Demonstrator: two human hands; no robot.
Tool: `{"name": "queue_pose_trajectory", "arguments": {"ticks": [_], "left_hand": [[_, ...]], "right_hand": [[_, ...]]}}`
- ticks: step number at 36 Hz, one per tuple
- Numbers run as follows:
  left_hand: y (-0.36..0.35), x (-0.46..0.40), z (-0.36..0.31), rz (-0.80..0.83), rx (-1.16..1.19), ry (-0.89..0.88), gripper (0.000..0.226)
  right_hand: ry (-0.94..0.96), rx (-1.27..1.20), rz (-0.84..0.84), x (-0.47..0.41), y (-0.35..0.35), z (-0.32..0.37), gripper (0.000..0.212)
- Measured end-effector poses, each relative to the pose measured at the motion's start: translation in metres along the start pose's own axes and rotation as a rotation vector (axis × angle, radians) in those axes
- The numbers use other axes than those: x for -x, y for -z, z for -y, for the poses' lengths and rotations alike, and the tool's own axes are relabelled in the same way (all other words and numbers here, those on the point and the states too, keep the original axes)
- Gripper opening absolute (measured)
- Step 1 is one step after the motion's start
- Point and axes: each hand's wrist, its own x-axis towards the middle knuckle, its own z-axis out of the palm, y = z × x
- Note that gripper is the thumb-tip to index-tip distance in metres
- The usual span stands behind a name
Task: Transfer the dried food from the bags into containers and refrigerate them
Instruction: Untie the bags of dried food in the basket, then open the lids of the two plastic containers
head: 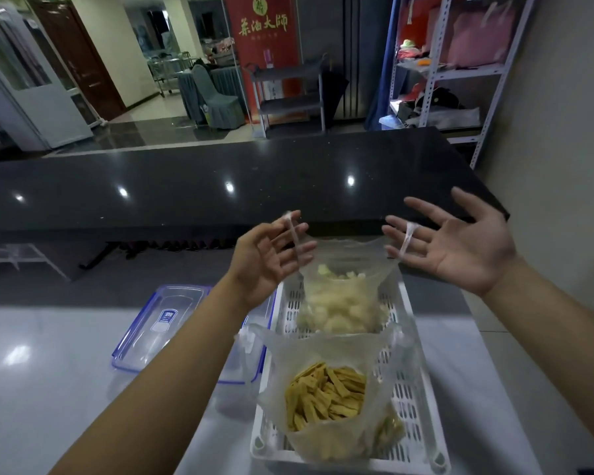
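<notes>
White basket [413, 402] | 2 bags [343, 299] | 2 hands [467, 248], fingers spread, handles looped

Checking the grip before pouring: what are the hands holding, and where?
The far bag: each hand, left and right, has a handle looped over its fingers.

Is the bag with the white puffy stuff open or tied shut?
Open. The far bag has its mouth spread wide, each handle looped over fingers of the left hand and right hand, with the white pieces visible inside.
</notes>
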Motion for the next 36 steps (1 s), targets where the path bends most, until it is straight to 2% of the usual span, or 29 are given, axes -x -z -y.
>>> {"name": "queue_pose_trajectory", "arguments": {"ticks": [3,11,16,22,25,28,31,33,36], "left_hand": [[0.001,-0.001,-0.003,0.002,0.049,-0.032,0.056],[-0.018,-0.011,-0.02,0.011,-0.041,-0.096,0.053],[-0.014,-0.011,-0.008,0.008,-0.061,-0.05,0.056],[-0.008,-0.009,-0.008,-0.006,-0.13,-0.014,0.047],[-0.014,-0.003,-0.019,-0.002,-0.291,-0.018,0.044],[-0.018,0.008,-0.031,-0.005,-0.622,-0.114,0.029],[-0.015,0.024,-0.044,-0.027,-0.97,-0.268,0.027],[-0.006,0.036,-0.048,-0.013,-1.182,-0.338,0.04],[0.015,0.052,-0.049,-0.088,-1.456,-0.431,0.056]], "right_hand": [[0.038,-0.031,0.045,0.0,0.001,0.004,0.063],[0.128,-0.023,0.095,-0.012,-0.013,0.027,0.067],[0.083,0.039,0.042,-0.011,-0.001,0.023,0.065],[0.066,0.042,-0.072,0.002,0.015,0.017,0.06],[0.036,0.178,-0.104,0.01,0.009,0.027,0.057],[0.015,0.529,-0.182,0.022,-0.013,0.032,0.049],[0.212,0.954,-0.259,0.043,-0.049,0.024,0.032],[0.382,1.134,-0.181,0.061,-0.08,0.012,0.037],[0.493,1.326,0.003,0.085,-0.125,-0.018,0.047]]}}
